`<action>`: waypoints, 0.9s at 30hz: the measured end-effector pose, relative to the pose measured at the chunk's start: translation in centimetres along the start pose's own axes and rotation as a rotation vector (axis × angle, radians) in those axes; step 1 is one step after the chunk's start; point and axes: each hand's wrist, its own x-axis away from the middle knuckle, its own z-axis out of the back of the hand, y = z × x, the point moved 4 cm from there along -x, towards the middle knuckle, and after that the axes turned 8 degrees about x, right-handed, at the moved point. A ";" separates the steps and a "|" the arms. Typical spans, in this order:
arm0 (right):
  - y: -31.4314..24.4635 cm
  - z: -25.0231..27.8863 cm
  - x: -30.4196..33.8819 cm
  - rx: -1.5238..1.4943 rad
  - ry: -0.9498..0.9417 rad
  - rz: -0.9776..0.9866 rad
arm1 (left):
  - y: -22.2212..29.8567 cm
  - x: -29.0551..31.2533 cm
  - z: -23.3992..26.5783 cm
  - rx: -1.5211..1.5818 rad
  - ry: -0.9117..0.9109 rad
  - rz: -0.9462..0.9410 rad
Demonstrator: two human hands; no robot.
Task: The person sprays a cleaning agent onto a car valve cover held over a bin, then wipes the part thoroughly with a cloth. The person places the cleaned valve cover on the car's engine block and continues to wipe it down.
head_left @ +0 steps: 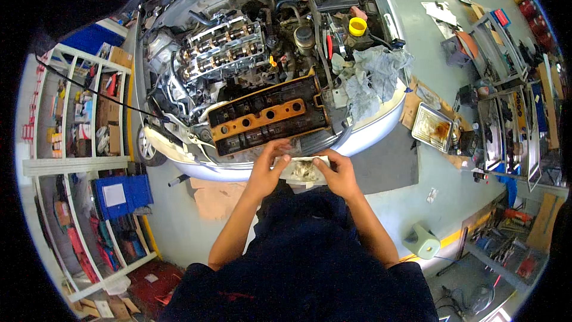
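Note:
Close in front of my body is a whitish, dark-smudged piece of cloth or paper [302, 171]; its exact kind I cannot make out. My right hand [339, 174] grips its right side, thumb on top. At its left edge is my left hand [269, 170], fingers spread and slightly blurred, thumb beside the piece. Just beyond my hands an upturned valve cover [257, 118], dark inside with an orange-brown middle strip, lies across the front of the engine bay. Farther back, the cylinder head [223, 50] sits uncovered, its camshafts showing.
Grey-blue rags [375, 77] lie on the car's right front corner, near a yellow cup [357, 26]. A stained metal tray [432, 128] rests on cardboard to the right. Shelving [77, 167] stands left, a tool rack [506, 113] right, and a pale green stool [423, 242] lower right.

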 end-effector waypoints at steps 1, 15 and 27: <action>0.3 0.8 -0.3 0.018 -0.014 0.000 | 1.0 -0.1 -0.8 -0.134 -0.062 -0.097; 5.6 3.0 0.6 -0.500 -0.021 -0.337 | -5.3 -1.8 -3.6 0.035 -0.117 0.121; 3.0 0.6 1.1 -0.276 0.038 -0.306 | -5.1 -0.6 -6.4 0.027 -0.176 0.205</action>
